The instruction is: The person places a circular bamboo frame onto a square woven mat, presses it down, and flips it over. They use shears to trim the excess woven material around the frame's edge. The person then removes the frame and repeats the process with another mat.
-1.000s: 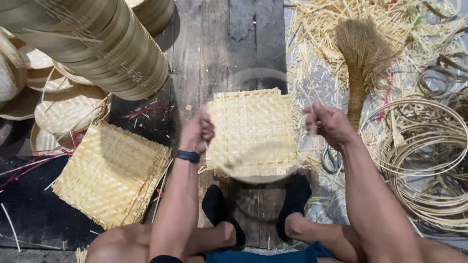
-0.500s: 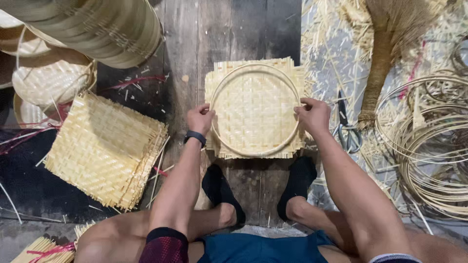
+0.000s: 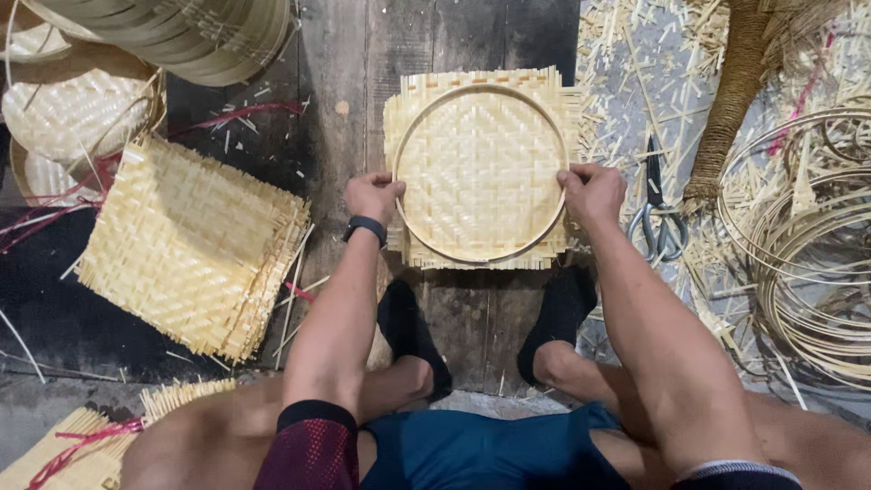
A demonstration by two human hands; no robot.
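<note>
- Left hand: fingers curled down on the left arc of the thin round bamboo hoop, thumb side toward the body; closed over the rim, pressing rather than lifting. A black wristband sits on that wrist.
- Right hand: fingers bent and shut over the right arc of the same hoop, opposite the left hand.
- Hoop: lies flat on the square pale woven bamboo mat, touching it all round; the mat's four frayed corners stick out beyond the circle.
- Mat: rests on the dark plank floor, at the middle of the boards, just ahead of two feet in black socks.
- Step in hand, as judged: centring and seating the hoop on the mat. The next move would call for even downward pressure from both hands so that the ring stays centred.
- Stack of square woven bamboo mats: on the floor toward its left edge, well apart from the hands.
- Metal scissors: just beside the right hand, among straw offcuts.
- Coiled bamboo rings: at the floor's right edge.
- Finished round woven trays: stacked at the far left corner.
</note>
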